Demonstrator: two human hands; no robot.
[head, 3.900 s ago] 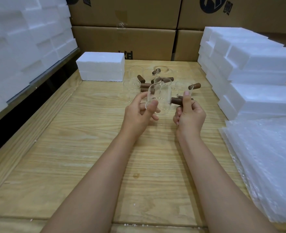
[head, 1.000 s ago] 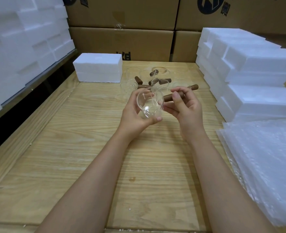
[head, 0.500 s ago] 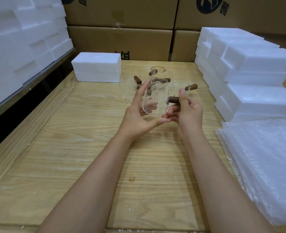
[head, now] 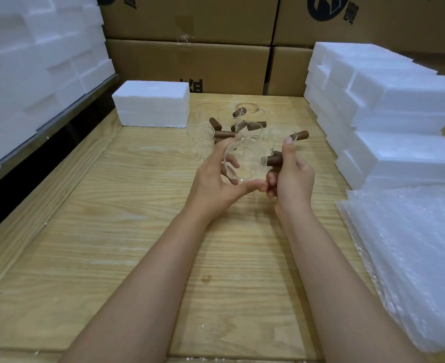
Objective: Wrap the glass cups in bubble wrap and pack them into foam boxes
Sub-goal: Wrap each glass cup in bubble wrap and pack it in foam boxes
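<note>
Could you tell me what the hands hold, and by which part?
One glass cup: left hand cradles its clear body, right hand grips its brown handle.

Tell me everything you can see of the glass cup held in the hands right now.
The glass cup is clear, cylindrical, empty and unwrapped, with a short brown, wood-looking handle sticking from its side. It is held in the air over the wooden table, tilted well off upright, in front of the other cups. The left hand wraps its fingers and thumb round the glass body; the right hand grips the handle.
</note>
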